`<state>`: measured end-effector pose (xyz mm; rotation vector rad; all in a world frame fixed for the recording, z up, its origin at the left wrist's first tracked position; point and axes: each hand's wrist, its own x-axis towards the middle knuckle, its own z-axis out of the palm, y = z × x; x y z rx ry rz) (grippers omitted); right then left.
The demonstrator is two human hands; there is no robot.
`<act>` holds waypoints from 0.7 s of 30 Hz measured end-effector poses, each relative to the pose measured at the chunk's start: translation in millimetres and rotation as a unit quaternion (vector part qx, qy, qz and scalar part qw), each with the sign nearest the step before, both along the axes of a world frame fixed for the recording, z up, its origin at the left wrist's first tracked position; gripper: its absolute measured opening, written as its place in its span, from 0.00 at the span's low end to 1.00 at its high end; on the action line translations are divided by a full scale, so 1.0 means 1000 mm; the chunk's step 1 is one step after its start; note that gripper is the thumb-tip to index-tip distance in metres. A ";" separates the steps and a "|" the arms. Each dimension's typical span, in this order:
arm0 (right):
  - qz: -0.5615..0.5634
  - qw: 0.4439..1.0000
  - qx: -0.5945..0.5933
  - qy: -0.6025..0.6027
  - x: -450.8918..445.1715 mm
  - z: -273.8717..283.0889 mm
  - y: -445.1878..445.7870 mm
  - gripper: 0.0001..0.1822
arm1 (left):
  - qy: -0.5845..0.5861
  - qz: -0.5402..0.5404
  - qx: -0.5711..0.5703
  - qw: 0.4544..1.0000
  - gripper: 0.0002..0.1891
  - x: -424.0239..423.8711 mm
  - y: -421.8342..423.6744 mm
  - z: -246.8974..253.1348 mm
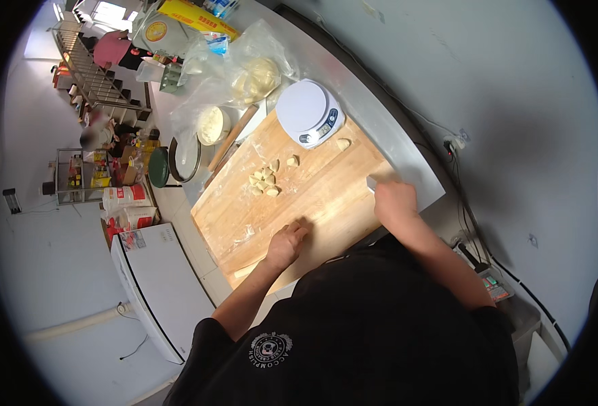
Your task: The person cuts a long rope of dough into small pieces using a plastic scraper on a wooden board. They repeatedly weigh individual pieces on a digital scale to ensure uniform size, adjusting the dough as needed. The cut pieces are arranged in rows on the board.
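My right hand [396, 204] is closed around a flat metal-bladed cutter [371, 183] at the right side of the wooden board [324, 203]. Curled over the board's near edge is my left hand [285, 246]; whether anything lies under its fingers is hidden. A pale dough strip [247, 270] rests beside my left forearm, partly covered by it. Several cut dough pieces [263, 181] sit in a cluster mid-board. One dough piece [292, 161] lies apart from them, and another dough piece [343, 145] is near the white kitchen scale [306, 109], whose display is lit.
Beyond the board are a rolling pin [233, 138], a bowl of flour [213, 125] and a plastic bag of dough [255, 81]. A round pan [185, 160] stands at the table's left edge. A white chest freezer [162, 284] is on the left. Other people appear in the background.
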<state>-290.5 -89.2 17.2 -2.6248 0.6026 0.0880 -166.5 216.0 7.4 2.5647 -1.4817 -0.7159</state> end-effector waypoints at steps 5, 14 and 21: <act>0.022 1.000 0.004 0.015 0.004 0.003 -0.006 0.02 | 0.010 0.124 -0.076 0.989 0.13 0.033 -0.062 0.009; 0.056 0.997 0.023 0.042 0.000 -0.005 -0.007 0.04 | -0.030 0.069 0.208 0.975 0.19 0.004 -0.037 0.004; 0.105 0.994 0.025 0.010 0.000 -0.003 -0.008 0.06 | -0.086 0.176 -0.002 0.981 0.16 0.022 -0.054 -0.004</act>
